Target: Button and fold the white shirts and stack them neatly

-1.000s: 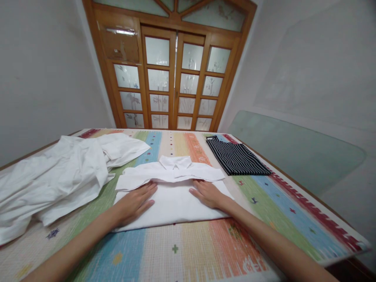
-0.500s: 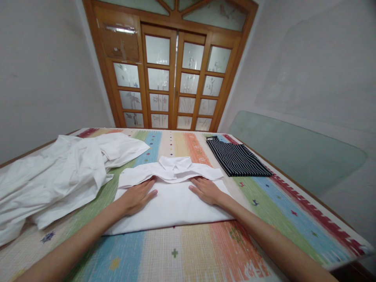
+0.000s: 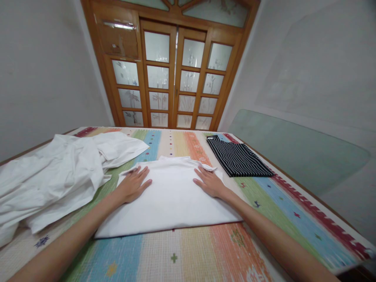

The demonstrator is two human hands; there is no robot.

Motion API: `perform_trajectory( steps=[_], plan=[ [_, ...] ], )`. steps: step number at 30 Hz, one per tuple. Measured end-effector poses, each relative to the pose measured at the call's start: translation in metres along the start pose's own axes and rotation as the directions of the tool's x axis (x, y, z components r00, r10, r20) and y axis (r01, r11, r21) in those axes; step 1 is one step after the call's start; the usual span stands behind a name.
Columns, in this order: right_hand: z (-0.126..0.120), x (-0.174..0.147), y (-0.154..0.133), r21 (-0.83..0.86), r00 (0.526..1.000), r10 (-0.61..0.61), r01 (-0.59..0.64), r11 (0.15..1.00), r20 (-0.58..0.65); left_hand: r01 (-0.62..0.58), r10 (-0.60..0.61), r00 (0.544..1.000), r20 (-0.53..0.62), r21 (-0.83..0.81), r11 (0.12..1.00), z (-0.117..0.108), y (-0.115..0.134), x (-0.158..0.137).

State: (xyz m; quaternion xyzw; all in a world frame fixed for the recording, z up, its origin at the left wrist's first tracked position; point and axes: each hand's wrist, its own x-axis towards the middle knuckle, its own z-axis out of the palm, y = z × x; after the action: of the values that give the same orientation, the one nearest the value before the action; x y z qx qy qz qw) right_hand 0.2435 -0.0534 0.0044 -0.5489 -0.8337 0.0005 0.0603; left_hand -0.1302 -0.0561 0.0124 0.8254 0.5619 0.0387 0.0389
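A white collared shirt (image 3: 173, 199) lies folded in front of me, its plain panel on top and the collar mostly covered at the far edge. On the left part of that panel my left hand (image 3: 134, 184) rests flat with fingers spread. My right hand (image 3: 209, 182) lies likewise on the right part, its fingers stretched toward the far edge. Neither hand grips the cloth. Small flaps of the shirt stick out beyond the fingertips on both sides.
Left of the shirt lies a crumpled white garment (image 3: 64, 176). A folded black-and-white striped garment (image 3: 237, 156) is at the back right. Beneath everything is a colourful striped tablecloth (image 3: 158, 258). Walls stand on both sides, with wooden glazed doors (image 3: 176, 78) behind the table.
The shirt's plain panel now reaches farther away and covers the collar and the shoulder strip that showed before. My hands have come out from under that strip and lie on top of the panel.
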Motion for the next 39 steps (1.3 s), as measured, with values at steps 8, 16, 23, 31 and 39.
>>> perform_trajectory(
  steps=[8, 16, 23, 31, 39],
  plan=[
    [0.006, 0.008, 0.020, 0.000, 0.981, 0.196, -0.196, 0.981, -0.003, 0.063, -0.062, 0.998, 0.032, -0.017, 0.998, -0.006, -0.010, 0.002],
    [0.001, 0.012, 0.024, -0.032, 0.950, 0.310, -0.309, 0.951, 0.025, 0.056, -0.055, 0.998, 0.024, -0.014, 0.998, -0.007, -0.014, 0.003],
    [-0.016, 0.030, -0.025, -0.054, 0.999, -0.005, 0.007, 0.998, 0.034, -0.011, 0.011, 0.996, 0.086, 0.001, 1.000, -0.014, 0.028, -0.003],
    [0.005, 0.061, -0.093, 0.076, 0.935, -0.353, 0.354, 0.932, -0.026, -0.425, 0.424, 0.905, -0.037, -0.069, 0.902, 0.004, 0.106, -0.041],
    [0.011, 0.085, -0.070, 0.113, 0.995, -0.096, 0.096, 0.989, -0.009, -0.396, 0.391, 0.918, -0.066, -0.094, 0.914, 0.012, 0.094, -0.040]
  ],
)
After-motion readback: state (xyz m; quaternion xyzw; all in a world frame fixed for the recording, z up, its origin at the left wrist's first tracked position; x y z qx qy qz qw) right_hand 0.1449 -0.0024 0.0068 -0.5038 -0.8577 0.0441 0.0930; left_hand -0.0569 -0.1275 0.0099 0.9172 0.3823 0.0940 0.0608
